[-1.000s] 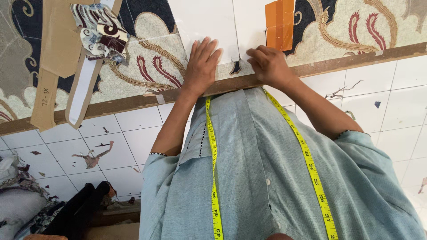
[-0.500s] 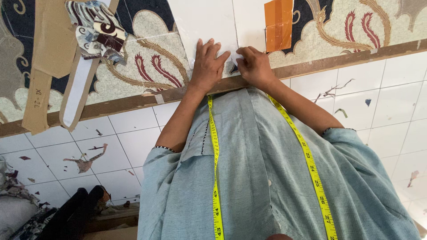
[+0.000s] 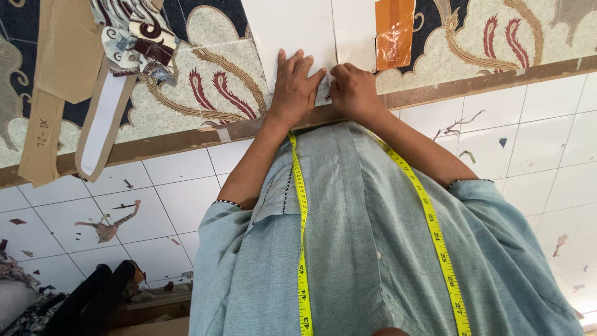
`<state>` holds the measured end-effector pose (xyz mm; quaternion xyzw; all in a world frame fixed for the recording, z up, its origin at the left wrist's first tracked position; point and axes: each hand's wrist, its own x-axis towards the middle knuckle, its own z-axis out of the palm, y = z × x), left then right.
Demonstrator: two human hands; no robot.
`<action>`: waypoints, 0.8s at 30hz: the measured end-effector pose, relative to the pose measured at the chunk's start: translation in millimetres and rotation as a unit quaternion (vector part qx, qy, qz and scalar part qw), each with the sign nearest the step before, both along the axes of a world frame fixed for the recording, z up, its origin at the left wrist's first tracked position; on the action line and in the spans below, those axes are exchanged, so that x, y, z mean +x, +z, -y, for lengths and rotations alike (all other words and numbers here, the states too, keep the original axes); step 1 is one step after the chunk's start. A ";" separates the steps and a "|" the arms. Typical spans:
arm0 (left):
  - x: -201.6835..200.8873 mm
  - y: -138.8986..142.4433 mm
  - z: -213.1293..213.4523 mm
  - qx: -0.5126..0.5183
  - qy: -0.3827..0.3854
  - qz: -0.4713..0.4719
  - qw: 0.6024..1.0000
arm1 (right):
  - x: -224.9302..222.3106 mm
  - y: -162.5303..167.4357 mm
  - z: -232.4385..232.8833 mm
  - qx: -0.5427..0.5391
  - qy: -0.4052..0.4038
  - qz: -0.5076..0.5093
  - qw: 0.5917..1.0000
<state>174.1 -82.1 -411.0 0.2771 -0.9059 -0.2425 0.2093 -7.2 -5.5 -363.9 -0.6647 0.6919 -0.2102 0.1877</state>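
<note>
While a yellow measuring tape [image 3: 303,249] hangs down the front of the grey-green shirt [image 3: 373,261] nearest the camera, both forearms reach out over the wooden table edge [image 3: 186,140]. Just beyond it, the left hand [image 3: 295,90] lies flat with fingers spread, pressing a white sheet [image 3: 292,28] and gripping nothing. Touching it, the right hand [image 3: 354,92] is curled knuckles-up on that sheet; whether it pinches anything I cannot tell. Farther off lie an orange piece [image 3: 394,31] and brown cardboard patterns [image 3: 62,56] on patterned cloth [image 3: 211,81].
</note>
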 end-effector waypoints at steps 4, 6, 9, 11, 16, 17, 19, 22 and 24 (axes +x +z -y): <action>-1.9 1.0 1.9 0.002 0.002 -0.002 1.000 | -21.7 23.7 -6.6 0.065 -0.026 0.073 0.995; -1.2 1.5 1.0 0.006 0.003 -0.001 1.000 | -36.3 36.0 -12.7 0.042 -0.092 0.114 0.988; -2.5 2.9 0.6 0.000 0.005 -0.006 1.000 | -49.0 41.1 -16.7 -0.011 -0.110 0.133 0.985; -4.5 4.6 -0.5 0.000 0.005 0.025 1.000 | -51.4 38.8 -21.3 -0.040 -0.066 0.099 0.992; -12.5 8.5 1.3 -0.018 -0.020 0.071 0.997 | -55.2 23.7 -25.9 -0.073 0.091 -0.014 0.993; -14.5 8.7 1.6 -0.013 -0.025 0.081 0.996 | -56.2 20.6 -25.0 -0.079 0.103 -0.030 0.991; -19.7 8.0 2.3 -0.025 -0.028 0.078 0.996 | -56.9 15.5 -22.8 -0.090 0.128 -0.061 0.986; -26.8 4.9 3.9 -0.061 -0.037 0.061 0.996 | -55.9 13.0 -20.3 -0.083 0.142 -0.074 0.984; -29.7 2.1 5.7 -0.064 -0.063 0.081 0.993 | -56.0 14.2 -16.5 -0.097 0.160 -0.081 0.979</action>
